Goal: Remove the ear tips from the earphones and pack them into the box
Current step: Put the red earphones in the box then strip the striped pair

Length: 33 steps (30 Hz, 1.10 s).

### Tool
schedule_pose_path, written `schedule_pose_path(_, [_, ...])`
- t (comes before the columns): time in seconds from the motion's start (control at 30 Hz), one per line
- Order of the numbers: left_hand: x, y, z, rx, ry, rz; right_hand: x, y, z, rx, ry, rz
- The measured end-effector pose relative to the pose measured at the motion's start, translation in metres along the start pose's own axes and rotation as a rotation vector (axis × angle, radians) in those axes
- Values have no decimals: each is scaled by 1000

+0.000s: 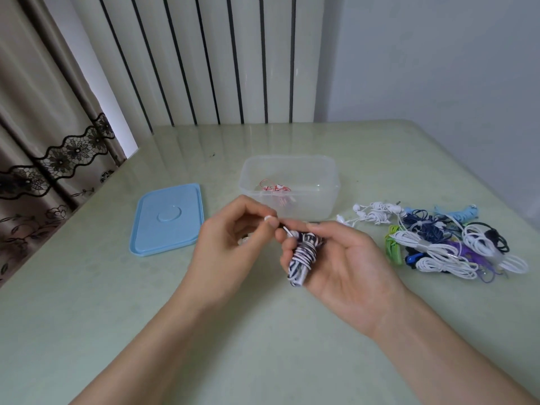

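My right hand (344, 258) grips a coiled bundle of dark blue and white earphones (304, 255) above the table, in front of the box. My left hand (233, 232) pinches a small white ear tip (268, 219) at the end of that bundle's wire. The clear plastic box (327, 200) stands open just behind my hands, and a red and white earphone set (276, 188) lies inside it. A pile of several coiled earphones (444, 241), white, blue, green and purple, lies on the table to the right.
The box's blue lid (168, 219) lies flat on the pale green table (117, 287), left of the box. A curtain hangs at the left edge, and a striped panel and a wall stand behind the table.
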State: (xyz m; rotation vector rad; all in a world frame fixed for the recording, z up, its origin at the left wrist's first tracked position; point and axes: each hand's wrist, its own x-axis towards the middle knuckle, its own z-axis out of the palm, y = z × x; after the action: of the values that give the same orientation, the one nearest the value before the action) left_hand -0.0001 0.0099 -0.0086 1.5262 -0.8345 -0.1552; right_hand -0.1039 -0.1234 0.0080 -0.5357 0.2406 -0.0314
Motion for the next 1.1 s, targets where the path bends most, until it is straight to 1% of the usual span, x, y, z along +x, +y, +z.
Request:
schedule_pose_path(0.07, [13,10,-3,44,3,-18,-2,-15,8,-76,-4,-18])
schedule_pose_path(0.2, [40,35,-10,197,9,3,4,-52,39,-342,-23,-54])
schedule_pose_path(0.3, [68,48,-18,317,18,-6,19,-79,60,-526,-2,-24])
schedule_pose_path(0.43, [104,40,-25,514,-16,-121,58,-99,71,-830,133,9])
schedule_pose_path(0.53, [124,17,-36,797,-37,-259,95,-100,68,-1139,318,-56])
schedule_pose_path(0.57, [126,11,-40,855,-50,-312,105,-97,67,-1210,367,-74])
schedule_pose_path(0.63, [129,-1,-44,813,-70,-423,120,-87,67,-1262,399,-64])
schedule_pose_path(0.7, [129,-8,-44,698,-77,-487,134,-74,65,-1228,404,-2])
schedule_pose_path(0.83, [129,-13,-43,609,-63,-469,154,-61,61,-1199,397,56])
schedule_pose_path(0.9, [129,-12,-43,581,-57,-474,159,-62,60,-1240,396,56])
schedule_pose_path(0.97, [129,-11,-43,557,-58,-491,157,-63,62,-1398,418,49])
schedule_pose_path(1.07, [129,-11,-41,560,-77,-490,156,-66,66,-1776,449,-20])
schedule_pose_path(1.1, [129,-11,-41,575,-85,-482,157,-64,67,-1848,435,-32])
